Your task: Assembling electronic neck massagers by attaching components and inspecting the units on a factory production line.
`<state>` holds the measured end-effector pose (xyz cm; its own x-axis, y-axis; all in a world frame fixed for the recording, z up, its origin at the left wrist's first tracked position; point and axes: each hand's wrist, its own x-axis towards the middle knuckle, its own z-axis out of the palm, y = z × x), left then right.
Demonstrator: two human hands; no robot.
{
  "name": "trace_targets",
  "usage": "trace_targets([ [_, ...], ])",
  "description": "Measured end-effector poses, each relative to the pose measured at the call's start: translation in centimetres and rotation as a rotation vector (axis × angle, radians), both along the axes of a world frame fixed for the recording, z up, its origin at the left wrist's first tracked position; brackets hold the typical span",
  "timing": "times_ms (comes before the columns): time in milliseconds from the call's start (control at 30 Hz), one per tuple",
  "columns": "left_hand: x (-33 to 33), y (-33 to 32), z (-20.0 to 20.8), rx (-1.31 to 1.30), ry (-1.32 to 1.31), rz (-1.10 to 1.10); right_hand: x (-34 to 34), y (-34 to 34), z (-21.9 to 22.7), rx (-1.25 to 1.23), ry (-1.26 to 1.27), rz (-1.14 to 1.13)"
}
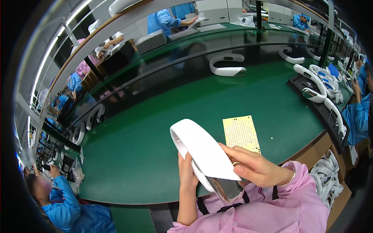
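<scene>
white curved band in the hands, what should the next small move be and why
Probably tilt the white curved band slightly with the left hand, so the edge beside the right hand's fingertips turns upward. The left hand already supports the band, its broad outer face fills the view, and the far side of that edge is hidden.

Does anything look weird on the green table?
One tiny thing: a yellow dot lies alone on the green table, right of the yellow sheet. It looks odd by itself; its matching colour suggests it may have come from the sheet. I see no spill.
</scene>
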<state>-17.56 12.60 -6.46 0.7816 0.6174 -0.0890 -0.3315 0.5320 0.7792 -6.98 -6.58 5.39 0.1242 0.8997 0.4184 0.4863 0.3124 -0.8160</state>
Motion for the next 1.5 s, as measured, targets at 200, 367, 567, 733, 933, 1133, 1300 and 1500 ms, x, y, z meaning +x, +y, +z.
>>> trace_targets([
  [200,-0.5,-1.3,1.3,-0.105,0.094,-0.101,-0.7,1.7,1.5,0.284,-0.509,-0.389],
  [367,-4.0,-2.2,4.1,0.126,-0.074,-0.339,3.9,2.8,2.4,0.42,-0.484,-0.308],
  [567,-6.3,-1.3,5.5,0.729,-0.094,-0.027,3.8,2.1,0.2,0.269,0.28,-0.442],
  [733,-7.2,-0.1,5.3,0.91,-0.049,0.099,3.0,1.8,1.2,0.114,0.529,-0.406],
  [933,-5.7,-0.3,6.6,0.584,0.05,0.262,3.3,2.0,2.1,-0.232,0.74,-0.179],
  [1133,-3.8,0.1,6.8,-0.064,0.009,0.061,3.1,3.0,1.2,-0.28,1.034,-0.162],
  [1300,-2.2,0.5,6.5,-0.137,0.056,0.07,4.6,3.1,-0.2,-0.29,1.107,-0.119],
  [1500,-0.4,1.3,5.7,-0.201,0.024,0.092,5.8,4.0,-1.7,-0.272,1.133,-0.254],
])
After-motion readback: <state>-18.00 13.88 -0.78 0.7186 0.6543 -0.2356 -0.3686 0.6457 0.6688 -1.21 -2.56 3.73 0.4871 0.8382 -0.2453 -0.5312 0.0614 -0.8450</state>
